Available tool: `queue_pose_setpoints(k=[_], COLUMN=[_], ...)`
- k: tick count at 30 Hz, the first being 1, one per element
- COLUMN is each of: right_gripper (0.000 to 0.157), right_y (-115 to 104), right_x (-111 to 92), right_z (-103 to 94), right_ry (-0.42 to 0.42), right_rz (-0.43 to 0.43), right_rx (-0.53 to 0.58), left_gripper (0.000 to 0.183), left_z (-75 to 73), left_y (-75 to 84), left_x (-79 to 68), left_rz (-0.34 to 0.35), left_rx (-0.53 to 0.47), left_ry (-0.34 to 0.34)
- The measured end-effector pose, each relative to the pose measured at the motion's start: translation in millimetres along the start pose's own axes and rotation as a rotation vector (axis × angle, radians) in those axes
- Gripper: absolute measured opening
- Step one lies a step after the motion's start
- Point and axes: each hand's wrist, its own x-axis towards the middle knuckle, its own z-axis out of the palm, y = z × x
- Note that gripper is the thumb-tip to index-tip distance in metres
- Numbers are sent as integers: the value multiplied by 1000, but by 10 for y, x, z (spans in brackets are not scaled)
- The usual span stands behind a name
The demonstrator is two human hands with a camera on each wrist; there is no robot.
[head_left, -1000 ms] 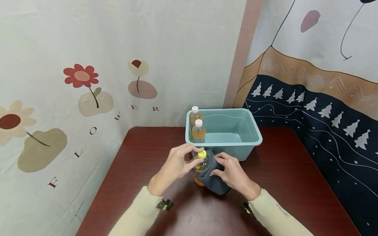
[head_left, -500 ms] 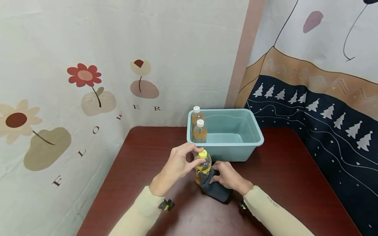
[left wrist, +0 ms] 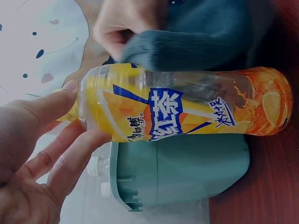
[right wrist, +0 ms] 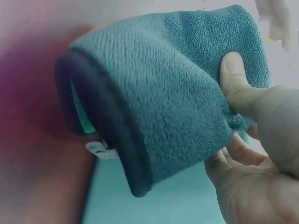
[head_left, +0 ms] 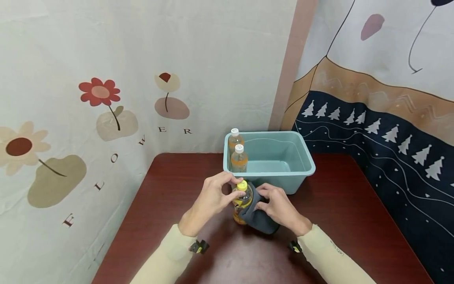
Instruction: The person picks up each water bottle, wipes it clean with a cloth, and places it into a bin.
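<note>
"One check first: what does the left hand [head_left: 213, 195] hold?"

"Bottle [left wrist: 173, 105], pinched between thumb and fingers at the neck, by the yellow cap [head_left: 242, 185]. It stands upright on the counter [head_left: 177, 177], in front of the teal bin [head_left: 280, 184]."

"State of the right hand [head_left: 281, 209]?"

"Thumb and fingers pinch a grey-blue cloth [head_left: 260, 221] (folded over, with a dark edge). The cloth lies against the bottle's right side. Both hands are apart from each other."

"Label [left wrist: 163, 109]?"

"Yellow and orange, with blue-and-white lettering."

"Bin contents?"

"Front white-capped bottle [head_left: 239, 161] and rear white-capped bottle [head_left: 234, 140], both at the left end, one behind the other."
</note>
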Motion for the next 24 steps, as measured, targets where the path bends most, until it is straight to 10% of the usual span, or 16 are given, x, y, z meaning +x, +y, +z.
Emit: queue_pose_setpoints(k=[24], right_gripper=[56], right_y=[-397], right_x=[105], right_z=[-235], right_ry=[24], right_rz=[-49], right_rx=[-37], left_gripper=[26], left_z=[-55], left_y=[-5], left_x=[27], left_rz=[-34], left_rx=[-38], left_ry=[-61])
